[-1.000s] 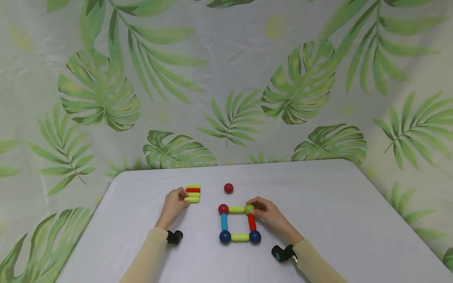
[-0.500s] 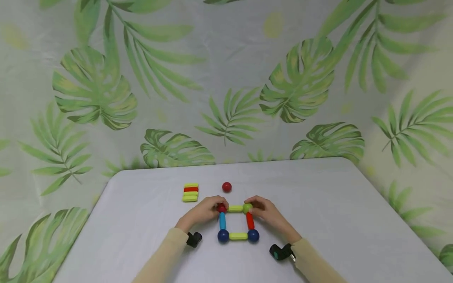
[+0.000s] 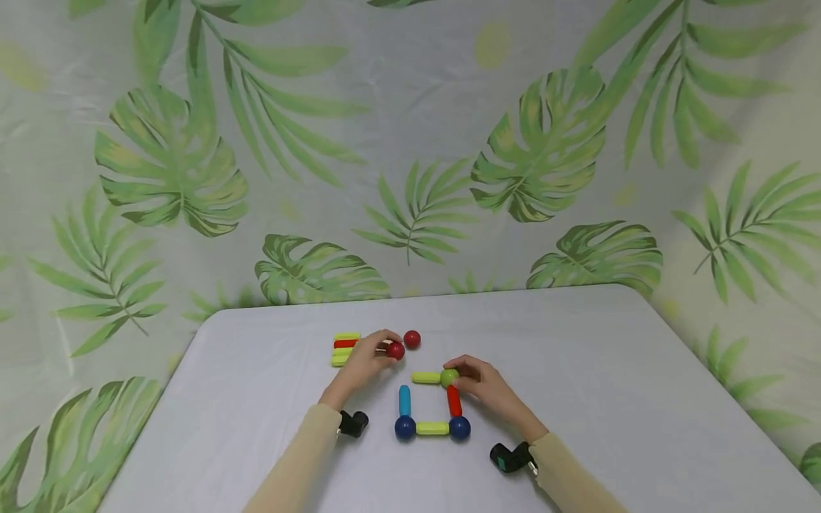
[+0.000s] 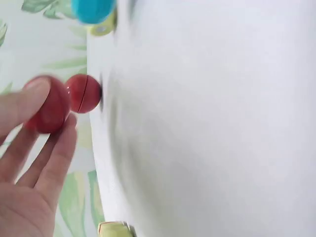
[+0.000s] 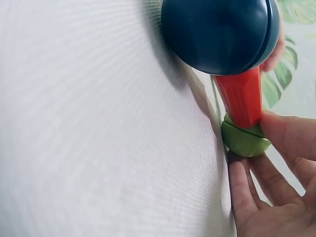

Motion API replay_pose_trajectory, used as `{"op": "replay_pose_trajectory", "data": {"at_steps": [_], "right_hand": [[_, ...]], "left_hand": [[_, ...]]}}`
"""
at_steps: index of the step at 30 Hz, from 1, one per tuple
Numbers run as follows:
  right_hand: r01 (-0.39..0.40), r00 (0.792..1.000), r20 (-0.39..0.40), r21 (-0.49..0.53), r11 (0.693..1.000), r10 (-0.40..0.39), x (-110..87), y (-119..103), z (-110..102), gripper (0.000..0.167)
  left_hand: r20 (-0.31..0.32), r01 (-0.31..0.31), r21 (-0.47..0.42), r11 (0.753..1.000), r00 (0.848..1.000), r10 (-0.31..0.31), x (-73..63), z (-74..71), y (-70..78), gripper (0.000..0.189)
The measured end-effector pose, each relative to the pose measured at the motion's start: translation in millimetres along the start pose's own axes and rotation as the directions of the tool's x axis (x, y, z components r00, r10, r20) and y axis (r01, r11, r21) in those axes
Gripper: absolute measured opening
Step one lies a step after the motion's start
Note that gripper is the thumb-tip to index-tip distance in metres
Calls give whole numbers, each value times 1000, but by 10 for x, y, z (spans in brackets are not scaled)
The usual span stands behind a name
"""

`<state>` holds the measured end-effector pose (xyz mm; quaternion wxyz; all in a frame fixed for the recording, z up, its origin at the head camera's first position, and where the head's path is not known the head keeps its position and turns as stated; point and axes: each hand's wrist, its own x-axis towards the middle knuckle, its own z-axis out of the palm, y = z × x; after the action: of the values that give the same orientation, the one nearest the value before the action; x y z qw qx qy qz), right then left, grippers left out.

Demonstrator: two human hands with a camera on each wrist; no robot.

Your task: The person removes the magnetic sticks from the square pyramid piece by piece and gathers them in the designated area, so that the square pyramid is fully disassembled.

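My left hand (image 3: 363,362) pinches a red ball (image 3: 395,351) between thumb and fingers, close to a second red ball (image 3: 412,339) on the table. The left wrist view shows the held ball (image 4: 53,112) overlapping the other one (image 4: 85,94). At the far right corner of a rod-and-ball frame, my right hand (image 3: 492,390) grips a green ball (image 3: 448,377). Joined to that ball are a yellow-green rod (image 3: 425,377) and a red rod (image 3: 455,402). Two dark blue balls (image 3: 405,427) form the near corners, with another yellow-green rod (image 3: 432,428) between them. A blue rod (image 3: 405,401) extends from the left one, its far end bare.
Several short rods, yellow-green ones and a red one (image 3: 344,343), lie side by side just left of my left hand, which partly covers them. The white table (image 3: 577,356) ends at the back before a leaf-patterned cloth (image 3: 436,107).
My left hand moved from the rod pile to the frame's far left corner, took the red ball off and carried it back towards the other red ball. My right hand stayed on the green ball.
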<state>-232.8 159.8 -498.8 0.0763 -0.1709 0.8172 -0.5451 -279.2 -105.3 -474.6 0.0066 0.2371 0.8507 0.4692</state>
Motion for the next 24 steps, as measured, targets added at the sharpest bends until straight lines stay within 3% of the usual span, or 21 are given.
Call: {"op": "replay_pose_trajectory", "data": {"at_steps": [3, 6, 11, 18, 24], "right_hand": [[3, 1000, 0, 8, 1000, -3, 4, 17, -9, 26], [0, 1000, 5, 14, 1000, 0, 8, 35, -9, 27], [-5, 1000, 6, 27, 1000, 5, -19, -60, -14, 27], [-16, 999, 38, 41, 999, 15, -104, -363, -51, 27], [-3, 1000, 19, 41, 999, 2, -28, -98, -33, 26]], "left_hand": [[-157, 29, -49, 998, 987, -36, 203, -25, -38, 32], [-218, 66, -64, 996, 973, -79, 405, -25, -79, 31], [-159, 142, -43, 989, 976, -147, 641, 28, -137, 31], [-67, 181, -9, 983, 981, -181, 721, 87, -171, 29], [-58, 193, -19, 981, 979, -194, 707, 93, -167, 35]]}}
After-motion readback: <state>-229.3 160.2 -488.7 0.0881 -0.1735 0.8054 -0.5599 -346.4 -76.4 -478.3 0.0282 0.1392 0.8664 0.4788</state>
